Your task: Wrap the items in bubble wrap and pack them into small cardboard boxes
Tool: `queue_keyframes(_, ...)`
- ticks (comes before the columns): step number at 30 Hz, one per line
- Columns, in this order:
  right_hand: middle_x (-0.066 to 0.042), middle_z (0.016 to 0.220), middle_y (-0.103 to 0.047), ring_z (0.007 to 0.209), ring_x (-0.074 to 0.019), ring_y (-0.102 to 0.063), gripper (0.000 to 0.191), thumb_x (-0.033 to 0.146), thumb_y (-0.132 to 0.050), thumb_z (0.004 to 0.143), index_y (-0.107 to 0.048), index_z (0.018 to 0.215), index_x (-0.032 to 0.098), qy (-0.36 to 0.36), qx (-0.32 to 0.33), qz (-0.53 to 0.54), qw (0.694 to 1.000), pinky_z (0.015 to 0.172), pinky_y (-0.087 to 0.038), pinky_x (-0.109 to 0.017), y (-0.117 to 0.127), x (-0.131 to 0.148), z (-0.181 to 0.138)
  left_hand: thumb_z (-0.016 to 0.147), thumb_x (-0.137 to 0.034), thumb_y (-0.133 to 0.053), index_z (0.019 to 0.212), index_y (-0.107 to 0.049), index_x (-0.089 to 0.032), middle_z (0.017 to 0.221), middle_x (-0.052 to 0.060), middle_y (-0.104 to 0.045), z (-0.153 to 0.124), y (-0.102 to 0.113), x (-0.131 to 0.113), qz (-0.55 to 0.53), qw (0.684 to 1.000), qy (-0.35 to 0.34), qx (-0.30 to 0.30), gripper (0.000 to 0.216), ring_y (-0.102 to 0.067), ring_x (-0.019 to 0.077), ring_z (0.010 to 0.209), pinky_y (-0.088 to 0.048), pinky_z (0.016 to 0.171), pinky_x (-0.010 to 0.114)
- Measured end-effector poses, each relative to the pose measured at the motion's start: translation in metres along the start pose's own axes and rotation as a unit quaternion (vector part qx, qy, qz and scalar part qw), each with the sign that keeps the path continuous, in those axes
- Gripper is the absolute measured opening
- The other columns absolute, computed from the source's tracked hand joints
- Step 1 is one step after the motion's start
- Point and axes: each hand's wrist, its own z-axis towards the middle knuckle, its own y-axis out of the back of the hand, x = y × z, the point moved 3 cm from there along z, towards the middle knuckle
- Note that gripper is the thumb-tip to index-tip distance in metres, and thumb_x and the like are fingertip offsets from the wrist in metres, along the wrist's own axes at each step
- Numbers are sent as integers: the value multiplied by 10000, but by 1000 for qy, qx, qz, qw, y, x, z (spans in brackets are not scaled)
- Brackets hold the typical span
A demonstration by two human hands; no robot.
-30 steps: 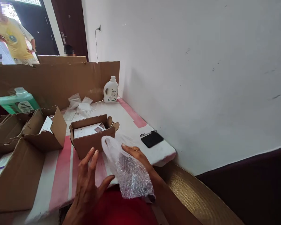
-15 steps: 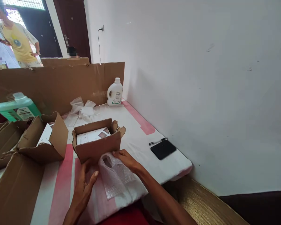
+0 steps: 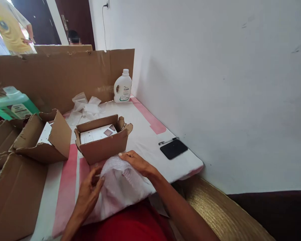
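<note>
Bubble-wrap bag (image 3: 120,189) lies at the table's (image 3: 145,134) six o'clock edge, contents hidden. Left hand (image 3: 89,194) pinches its nine o'clock side. Right hand (image 3: 136,162) lies across its top, grip unclear.

A white bottle (image 3: 122,86) stands at the far right corner of the worktop (image 3: 142,142), against an upright cardboard sheet (image 3: 52,75) along the far edge. Clear bags (image 3: 85,107) lie heaped before that sheet. A black phone (image 3: 174,149) lies near the right edge with a pen (image 3: 168,141) just beside it. Mid-worktop sits a small open carton (image 3: 105,150) holding a white booklet (image 3: 96,134). A second open carton (image 3: 43,149) and a green bottle (image 3: 11,105) are toward the left edge.
</note>
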Motion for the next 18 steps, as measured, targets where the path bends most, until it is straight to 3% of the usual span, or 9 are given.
queue_keyframes(4, -2, 731, -614, 622, -118, -486, 541, 697, -619, 847, -646, 732, 169, -47, 39, -37, 997, 579, -380, -248, 20, 7, -11, 802, -650, -620, 937, -727, -194, 879, 61, -739, -4, 38, 1, 49, 998, 4, 42, 487, -682, 244, 850, -546, 754, 317)
queue_keyframes(7, -34, 995, -682, 817, -153, -580, 484, 611, -756, 762, -713, 998, 191, -40, 115, -95, 988, 685, -438, -249, 28, 1, -17, 827, -643, -597, 790, -690, -206, 733, 18, -660, -3, 59, -4, 96, 992, -3, 82, 448, -603, 194, 717, -485, 650, 267)
queue_keyframes(10, -57, 1120, -695, 913, -189, -629, 746, 432, -921, 575, -655, 1240, 225, -55, 182, -146, 971, 736, -481, -264, 27, -15, -25, 825, -641, -599, 703, -637, -206, 665, -3, -581, -1, 70, -4, 125, 985, 11, 118, 454, -537, 169, 669, -434, 617, 248)
queue_keyframes(12, -51, 1070, -713, 874, -186, -639, 754, 361, -940, 533, -667, 1222, 220, -61, 183, -178, 965, 714, -488, -259, 25, -27, -30, 803, -654, -614, 660, -591, -205, 638, -15, -537, 1, 73, -2, 124, 982, 29, 137, 471, -491, 153, 643, -399, 595, 241)
queue_keyframes(16, -12, 768, -692, 701, -149, -621, 288, 401, -756, 775, -734, 939, 166, -48, 167, -109, 979, 673, -471, -263, 24, -37, -34, 711, -667, -681, 575, -467, -212, 582, -48, -419, 3, 75, -3, 125, 978, 58, 157, 521, -373, 121, 591, -318, 551, 229)
queue_keyframes(18, -10, 725, -681, 661, -141, -608, 241, 393, -687, 829, -738, 861, 159, -35, 140, -89, 986, 661, -464, -265, 26, -33, -34, 684, -644, -704, 563, -457, -211, 572, -54, -398, 2, 74, -5, 131, 973, 67, 179, 514, -358, 118, 591, -301, 556, 228)
